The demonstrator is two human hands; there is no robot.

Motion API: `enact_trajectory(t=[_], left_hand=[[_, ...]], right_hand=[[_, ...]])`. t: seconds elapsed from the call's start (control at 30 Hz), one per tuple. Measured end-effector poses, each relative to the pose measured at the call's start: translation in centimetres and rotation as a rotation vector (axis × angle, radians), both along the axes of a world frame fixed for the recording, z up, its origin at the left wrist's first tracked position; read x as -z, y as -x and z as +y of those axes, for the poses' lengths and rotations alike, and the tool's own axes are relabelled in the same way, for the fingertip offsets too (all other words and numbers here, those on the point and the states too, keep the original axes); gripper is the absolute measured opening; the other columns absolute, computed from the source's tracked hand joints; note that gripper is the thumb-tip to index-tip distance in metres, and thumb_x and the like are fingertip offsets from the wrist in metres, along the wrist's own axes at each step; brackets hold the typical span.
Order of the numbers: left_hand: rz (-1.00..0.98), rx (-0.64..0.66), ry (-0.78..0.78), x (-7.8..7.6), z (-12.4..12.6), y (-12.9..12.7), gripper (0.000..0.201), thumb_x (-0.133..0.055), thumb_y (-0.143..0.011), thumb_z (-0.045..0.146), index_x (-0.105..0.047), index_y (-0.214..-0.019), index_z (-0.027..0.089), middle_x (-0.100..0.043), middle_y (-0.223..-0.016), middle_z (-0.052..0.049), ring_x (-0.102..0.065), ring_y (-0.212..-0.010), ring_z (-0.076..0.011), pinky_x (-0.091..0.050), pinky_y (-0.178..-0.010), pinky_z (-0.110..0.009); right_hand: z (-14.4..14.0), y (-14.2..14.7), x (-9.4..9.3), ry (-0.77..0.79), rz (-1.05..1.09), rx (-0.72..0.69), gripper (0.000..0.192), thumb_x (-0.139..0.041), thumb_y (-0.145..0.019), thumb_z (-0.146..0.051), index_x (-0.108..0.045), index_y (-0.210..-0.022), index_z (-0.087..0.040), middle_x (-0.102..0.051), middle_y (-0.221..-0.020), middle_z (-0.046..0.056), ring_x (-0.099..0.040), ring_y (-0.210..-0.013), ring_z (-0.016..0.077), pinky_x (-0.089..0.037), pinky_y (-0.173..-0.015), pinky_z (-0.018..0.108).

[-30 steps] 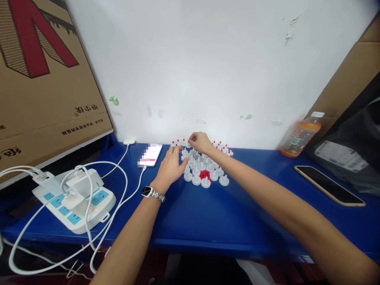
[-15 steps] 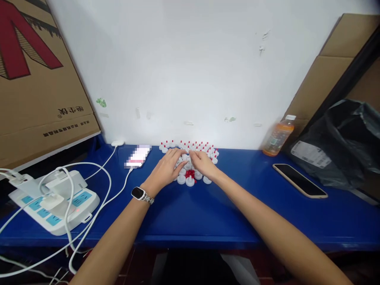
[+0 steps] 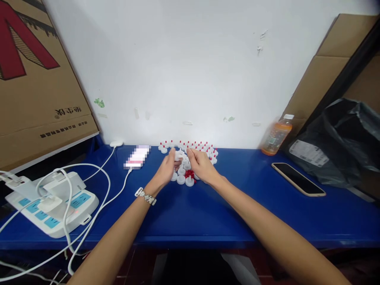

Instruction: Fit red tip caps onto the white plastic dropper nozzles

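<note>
Evidently, on the near side, white caps (image 3: 189,181) are sitting spout-up on the blue table (image 3: 190,215), and just beyond them small red tips (image 3: 189,173) are lying in a loose heap; being so tiny, they are probably needing a fingertip pinch and may be slipping away easily. Farther on, the left hand (image 3: 167,168) is curling mostly closed from the left, gripping one white cap (image 3: 178,155) between thumb and fingers. This cap is looking light, stiff and smooth, so its broad rim is seemingly offering the surest hold, the thin spout the weaker one. From the right, the right hand (image 3: 202,163) is drawing thumb and forefinger together just beside that cap; whether they are holding anything, I cannot tell. At the far side, red-tipped caps (image 3: 164,149) are standing near the wall (image 3: 184,79)
</note>
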State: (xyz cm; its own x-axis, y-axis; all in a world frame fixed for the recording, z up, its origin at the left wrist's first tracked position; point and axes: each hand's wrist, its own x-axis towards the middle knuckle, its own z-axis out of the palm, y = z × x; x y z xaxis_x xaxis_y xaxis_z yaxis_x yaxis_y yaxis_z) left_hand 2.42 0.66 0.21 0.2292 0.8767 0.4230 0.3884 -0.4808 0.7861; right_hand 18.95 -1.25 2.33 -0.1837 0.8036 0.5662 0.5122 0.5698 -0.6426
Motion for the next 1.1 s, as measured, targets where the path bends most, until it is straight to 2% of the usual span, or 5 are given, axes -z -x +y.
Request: enact_trajectory(t=[0.13, 0.33, 0.57, 0.77, 1.1], left_hand=[[-0.103, 0.002, 0.118, -0.6, 0.6, 1.6, 0.061, -0.019, -0.095, 0.068, -0.045, -0.065, 0.021, -0.038, -0.053, 0.002, -0.039, -0.051, -0.0138, -0.037, -0.053, -0.029], [0.129, 0.035, -0.071, -0.9, 0.1, 1.8, 0.042, -0.042, -0.095, 0.057, -0.060, -0.091, 0.019, -0.062, -0.080, -0.001, -0.056, -0.073, -0.0159, -0.044, -0.066, -0.028], [0.174, 0.062, -0.075, -0.7, -0.2, 1.7, 0.042, -0.058, -0.088, 0.053, -0.063, -0.115, 0.021, -0.068, -0.103, -0.006, -0.063, -0.085, -0.0188, -0.051, -0.074, -0.032], [0.157, 0.065, -0.100, -0.7, -0.3, 1.5, 0.041, -0.062, -0.087, 0.048, -0.060, -0.119, 0.022, -0.067, -0.112, -0.007, -0.063, -0.092, -0.0194, -0.051, -0.074, -0.032], [0.267, -0.103, -0.136, -0.5, 0.3, 2.2, 0.031, -0.055, -0.091, 0.048, -0.063, -0.105, 0.021, -0.067, -0.102, -0.006, -0.062, -0.091, -0.0212, -0.049, -0.073, -0.034]], right_hand=[[0.3, -1.5, 0.0, -0.011, -0.106, 0.030, 0.037, -0.034, -0.100, -0.037, -0.032, -0.066, -0.022, -0.039, -0.056, -0.004, -0.039, -0.055, 0.0126, -0.028, -0.057, 0.028], [0.5, -2.5, 1.0, 0.147, -0.331, -0.104, 0.010, -0.059, -0.080, -0.022, -0.054, -0.072, -0.020, -0.055, -0.066, -0.003, -0.048, -0.061, 0.0121, -0.033, -0.060, 0.025], [1.3, -2.1, 1.1, 0.261, 0.092, -0.160, 0.021, -0.055, -0.089, -0.039, -0.061, -0.093, -0.019, -0.062, -0.071, -0.001, -0.057, -0.066, 0.0138, -0.043, -0.064, 0.026], [3.2, -1.3, 0.9, 0.207, 0.209, -0.218, 0.020, -0.063, -0.083, -0.037, -0.061, -0.082, -0.017, -0.067, -0.078, 0.003, -0.062, -0.070, 0.0143, -0.047, -0.065, 0.026], [11.8, -1.5, 0.0, 0.142, -0.539, 0.186, 0.013, -0.061, -0.075, -0.011, -0.072, -0.082, -0.015, -0.074, -0.084, 0.009, -0.067, -0.076, 0.0179, -0.047, -0.067, 0.024]])
